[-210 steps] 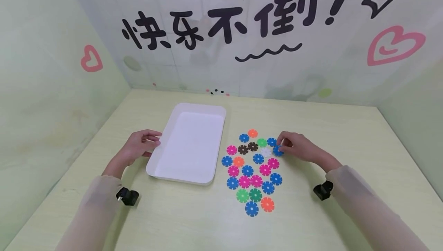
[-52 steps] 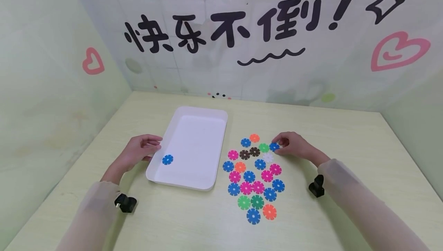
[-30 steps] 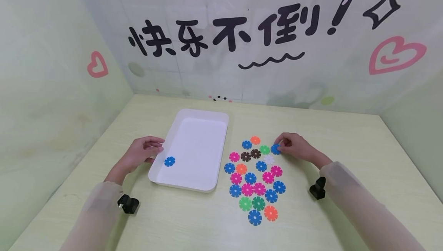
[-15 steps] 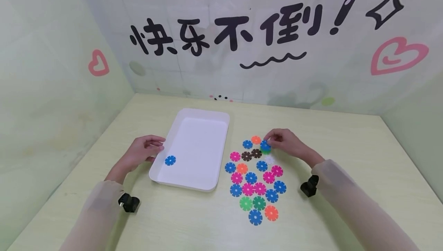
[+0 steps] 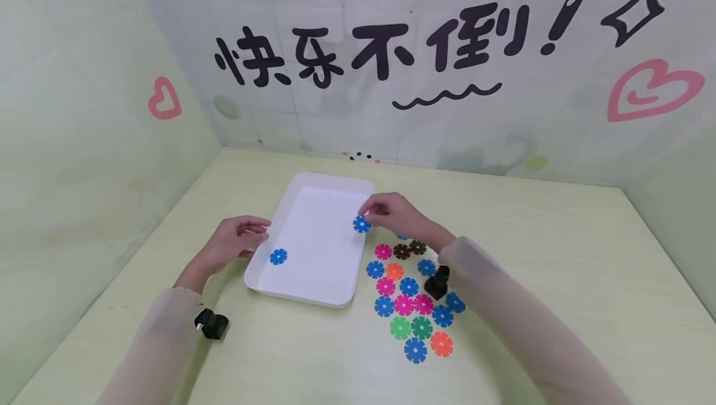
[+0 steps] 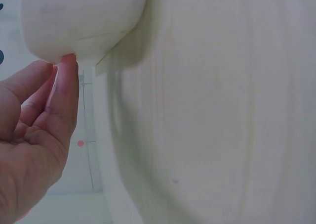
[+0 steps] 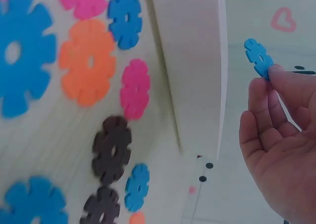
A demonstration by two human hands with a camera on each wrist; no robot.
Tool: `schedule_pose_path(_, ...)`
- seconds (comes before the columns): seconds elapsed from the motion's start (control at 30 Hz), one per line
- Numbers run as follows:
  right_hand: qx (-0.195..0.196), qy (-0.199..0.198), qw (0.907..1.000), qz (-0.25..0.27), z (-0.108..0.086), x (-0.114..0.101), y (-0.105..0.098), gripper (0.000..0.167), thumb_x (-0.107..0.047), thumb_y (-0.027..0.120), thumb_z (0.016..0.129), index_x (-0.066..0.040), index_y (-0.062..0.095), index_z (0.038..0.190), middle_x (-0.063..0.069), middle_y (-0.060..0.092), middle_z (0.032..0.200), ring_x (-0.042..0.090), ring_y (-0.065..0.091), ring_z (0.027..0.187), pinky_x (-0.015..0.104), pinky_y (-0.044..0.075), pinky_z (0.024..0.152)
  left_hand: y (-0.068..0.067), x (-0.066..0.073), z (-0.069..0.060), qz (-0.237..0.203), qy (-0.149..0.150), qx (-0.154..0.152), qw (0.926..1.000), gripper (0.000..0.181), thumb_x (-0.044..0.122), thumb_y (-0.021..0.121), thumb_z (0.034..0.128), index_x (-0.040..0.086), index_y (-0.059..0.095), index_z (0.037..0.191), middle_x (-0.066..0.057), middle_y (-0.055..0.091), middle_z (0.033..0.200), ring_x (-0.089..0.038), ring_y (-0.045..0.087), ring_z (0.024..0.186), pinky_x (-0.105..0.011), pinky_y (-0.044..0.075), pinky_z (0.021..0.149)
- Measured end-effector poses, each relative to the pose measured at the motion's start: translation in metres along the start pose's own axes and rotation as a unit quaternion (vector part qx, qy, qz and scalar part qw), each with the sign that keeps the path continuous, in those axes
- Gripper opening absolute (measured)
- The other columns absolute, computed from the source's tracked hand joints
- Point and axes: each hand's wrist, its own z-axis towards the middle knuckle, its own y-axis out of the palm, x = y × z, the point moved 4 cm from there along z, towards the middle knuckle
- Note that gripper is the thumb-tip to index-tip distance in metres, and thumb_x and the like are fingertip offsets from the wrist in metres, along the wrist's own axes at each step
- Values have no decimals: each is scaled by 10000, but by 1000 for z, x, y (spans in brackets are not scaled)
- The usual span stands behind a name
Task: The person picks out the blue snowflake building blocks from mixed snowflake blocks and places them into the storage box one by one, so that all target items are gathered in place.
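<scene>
My right hand (image 5: 394, 212) pinches a blue notched plastic disc (image 5: 362, 224) between thumb and fingers, over the right rim of a white tray (image 5: 313, 297). In the right wrist view that disc (image 7: 257, 58) sticks out from the fingertips. My left hand (image 5: 232, 240) holds the tray's left edge, and the left wrist view has its thumb and fingertips at the tray's rim (image 6: 84, 31). Another blue disc (image 5: 278, 256) lies flat inside the tray, towards the left. Right of the tray, several notched discs spread over the table, among them a pink disc (image 5: 383, 251) and a dark brown disc (image 5: 401, 251).
Nearest the front are a blue disc (image 5: 416, 350) and an orange disc (image 5: 441, 343). My right forearm (image 5: 503, 305) hides part of the spread. A printed backdrop (image 5: 347, 125) stands behind the table (image 5: 268, 361), with pale walls at both sides.
My right hand has picked up a blue disc from the spread's upper right and carried it left to the tray. An earlier blue disc came to lie in the tray. My left hand keeps its place.
</scene>
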Motion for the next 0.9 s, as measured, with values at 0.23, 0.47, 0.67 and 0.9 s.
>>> schedule_pose_path(0.23,-293,96,9995,17,36,-15,27,126,-62,598,887,-36,654,997,44,613,827,165,567,731,225,485,668,4,-2,-2,-120,21,-43,9999,413,187,633,877,9,533,1236,-147,560,1073,-225,577,859,-311,530,645)
schedule_pose_path(0.47,-258,173,9995,-1,66,-34,50,146,-80,599,890,-50,664,1016,39,617,841,162,579,736,209,478,670,3,-4,-4,-97,47,-10,9999,426,191,641,871,8,532,1239,-154,560,1067,-228,585,859,-315,533,644)
schedule_pose_path(0.67,-156,613,9978,-202,86,-46,75,138,-86,600,890,-68,671,1006,22,595,827,139,568,714,191,456,619,3,-1,-3,9,-46,-52,10000,434,219,624,884,21,517,1256,-163,552,1109,-239,585,891,-321,534,678)
schedule_pose_path(0.9,60,1242,9922,-128,99,-42,104,115,-66,621,871,-54,692,960,11,591,863,128,548,693,173,457,616,1,1,-3,129,-37,-20,9999,449,243,626,881,24,518,1258,-166,558,1122,-242,585,906,-318,532,682)
